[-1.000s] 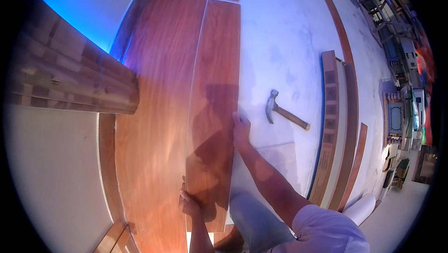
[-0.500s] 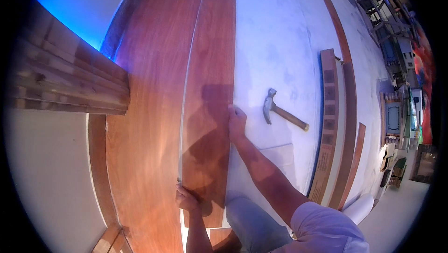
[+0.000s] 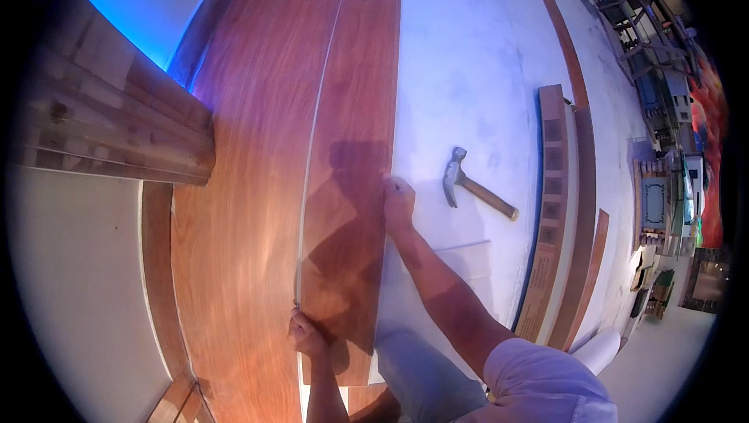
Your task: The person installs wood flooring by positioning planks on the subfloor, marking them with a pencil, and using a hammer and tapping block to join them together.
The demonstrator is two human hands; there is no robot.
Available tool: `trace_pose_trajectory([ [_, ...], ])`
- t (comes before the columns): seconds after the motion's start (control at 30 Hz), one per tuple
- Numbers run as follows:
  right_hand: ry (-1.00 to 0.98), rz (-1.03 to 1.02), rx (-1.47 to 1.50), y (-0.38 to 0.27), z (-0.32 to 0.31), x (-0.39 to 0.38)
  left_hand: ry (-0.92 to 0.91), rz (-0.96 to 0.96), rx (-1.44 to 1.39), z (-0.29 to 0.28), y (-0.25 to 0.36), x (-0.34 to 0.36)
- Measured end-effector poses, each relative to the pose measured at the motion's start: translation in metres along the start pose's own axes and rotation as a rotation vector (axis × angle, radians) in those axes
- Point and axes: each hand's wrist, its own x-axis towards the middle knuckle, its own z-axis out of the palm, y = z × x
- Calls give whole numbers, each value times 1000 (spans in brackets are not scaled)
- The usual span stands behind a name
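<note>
On the left, a bulky brown shape (image 3: pixel 117 115) juts out beside a pale wall (image 3: pixel 78 259); a brown skirting board (image 3: pixel 156 236) runs along the wall's foot. Beyond, far left, blue light (image 3: pixel 129 14) glows. Far right stands dark, thin-legged furniture (image 3: pixel 667 47), with a red-orange panel (image 3: pixel 711 150) behind. Right of the floor sits a framed pale-blue board (image 3: pixel 654 201).
</note>
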Motion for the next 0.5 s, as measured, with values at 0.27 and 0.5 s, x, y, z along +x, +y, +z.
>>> trace_pose_trajectory([
  [0.27, -23, 15, 30, 5, -1, 5, -9, 26, -151, 2, -1, 4],
  [0.5, -220, 69, 95, -23, -20, -14, -152, -78, -223, -34, 30, -4],
])
